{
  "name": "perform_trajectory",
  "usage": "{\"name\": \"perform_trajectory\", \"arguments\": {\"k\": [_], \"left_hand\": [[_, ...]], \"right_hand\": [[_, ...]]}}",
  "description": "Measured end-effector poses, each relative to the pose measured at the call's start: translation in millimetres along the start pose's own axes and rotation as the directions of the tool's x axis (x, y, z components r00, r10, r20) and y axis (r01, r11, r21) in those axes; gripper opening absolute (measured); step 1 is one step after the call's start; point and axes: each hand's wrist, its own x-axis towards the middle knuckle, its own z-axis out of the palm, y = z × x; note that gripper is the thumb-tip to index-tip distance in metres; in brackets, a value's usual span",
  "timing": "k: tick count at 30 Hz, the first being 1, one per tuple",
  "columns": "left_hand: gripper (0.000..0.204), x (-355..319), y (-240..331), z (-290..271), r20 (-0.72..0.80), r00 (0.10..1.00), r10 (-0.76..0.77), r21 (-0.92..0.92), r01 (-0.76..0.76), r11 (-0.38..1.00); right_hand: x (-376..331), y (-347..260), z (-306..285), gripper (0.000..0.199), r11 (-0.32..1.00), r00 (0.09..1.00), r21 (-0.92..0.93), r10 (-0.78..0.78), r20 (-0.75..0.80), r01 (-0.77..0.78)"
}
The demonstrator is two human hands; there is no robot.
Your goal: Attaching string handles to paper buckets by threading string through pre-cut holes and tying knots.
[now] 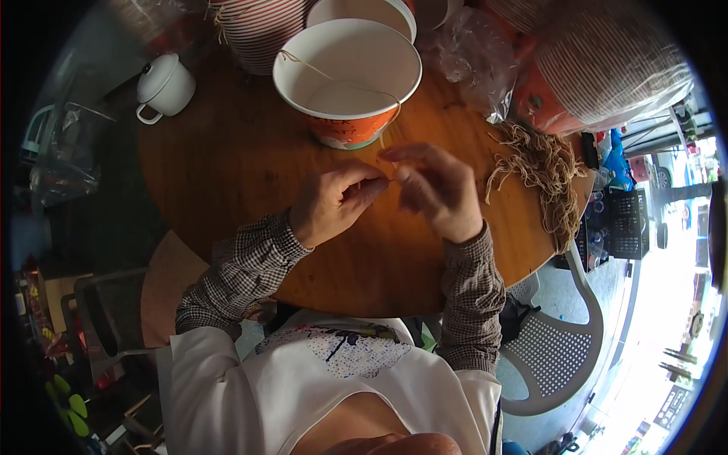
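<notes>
A large paper bucket [345, 130], white inside with an orange printed outside, stands on the table in front of my hands. A thin tan string [309, 65] hangs over its rim, crosses the inside and comes down the near right wall towards my fingers. My left hand [339, 200] is closed, thumb and forefinger pinched near the string's end. Close beside it, the fingers of my right hand [440, 191] curl inward around the string, thumb and forefinger bent towards the left hand. The thin piece between the fingertips is hard to make out.
A loose bundle of tan strings [544, 171] lies at the table's right edge. Stacked paper buckets [258, 32] stand at the back left; another stack [599, 72], wrapped in plastic, is at the back right. A white lidded mug [167, 89] sits far left, a grey chair [557, 360] at right.
</notes>
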Motion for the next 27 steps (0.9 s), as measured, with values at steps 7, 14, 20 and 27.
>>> {"name": "perform_trajectory", "arguments": {"k": [7, 14, 20, 27], "left_hand": [[0.014, 7, -4, -11, 0.013, 0.997, -0.072, -0.080, 0.073, 0.994], [0.031, 10, 6, -18, -0.010, 0.940, -0.340, -0.456, 0.299, 0.839], [0.036, 3, 10, -15, 0.057, 0.928, -0.368, -0.351, 0.364, 0.863], [0.017, 1, 1, -7, -0.072, 0.990, -0.122, -0.220, 0.103, 0.970]], "right_hand": [[5, 13, 11, 0.027, 0.995, 0.999, -0.100, 0.003, 0.032, 0.000], [0, 14, 8, 0.009, 0.992, 0.993, 0.105, -0.065, -0.094, 0.075], [-1, 14, 8, 0.007, 0.986, 0.989, 0.115, -0.113, -0.095, 0.124], [2, 18, 9, 0.007, 0.993, 0.985, -0.012, -0.121, -0.120, 0.121]]}}
